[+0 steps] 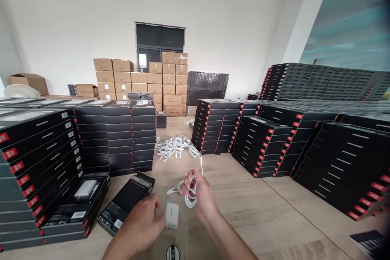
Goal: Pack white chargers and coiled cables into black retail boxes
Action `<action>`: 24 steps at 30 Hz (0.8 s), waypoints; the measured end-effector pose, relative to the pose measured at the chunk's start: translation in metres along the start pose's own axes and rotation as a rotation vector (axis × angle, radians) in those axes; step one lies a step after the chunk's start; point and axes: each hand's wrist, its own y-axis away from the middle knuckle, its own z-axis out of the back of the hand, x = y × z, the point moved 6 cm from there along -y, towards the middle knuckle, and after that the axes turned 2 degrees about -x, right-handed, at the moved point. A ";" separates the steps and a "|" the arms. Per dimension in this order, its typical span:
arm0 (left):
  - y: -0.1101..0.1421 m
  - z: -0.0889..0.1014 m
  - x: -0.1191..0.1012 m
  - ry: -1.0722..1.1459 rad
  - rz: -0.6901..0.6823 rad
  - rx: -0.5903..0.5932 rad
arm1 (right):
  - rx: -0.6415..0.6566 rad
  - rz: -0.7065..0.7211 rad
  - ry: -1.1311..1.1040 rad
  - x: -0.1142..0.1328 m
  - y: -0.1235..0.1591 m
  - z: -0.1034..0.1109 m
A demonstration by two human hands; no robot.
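In the head view, your right hand grips a coiled cable. Your left hand is curled just beside the charger on the near table; I can't tell whether it holds anything. The near-left box already contains another charger; the dark box to its right shows none. Loose cables lie farther off, so much seems left.

A pale wood-grain table in front of me, stacked black boxes down both sides, a heap of white cables between them, a white charger nearer, a slanted black box beside it, a dark disc, perhaps a sticker, closest.
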 end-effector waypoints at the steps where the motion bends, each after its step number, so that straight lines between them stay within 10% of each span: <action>1: 0.003 -0.003 0.001 -0.060 0.008 0.024 | -0.016 -0.001 0.003 0.001 -0.001 0.003; 15: -0.003 -0.024 0.002 0.028 0.004 -0.060 | -0.132 0.103 0.006 0.019 -0.006 0.019; 24: -0.010 -0.040 -0.007 1.195 0.052 -0.350 | -0.172 0.408 0.477 0.021 0.019 -0.002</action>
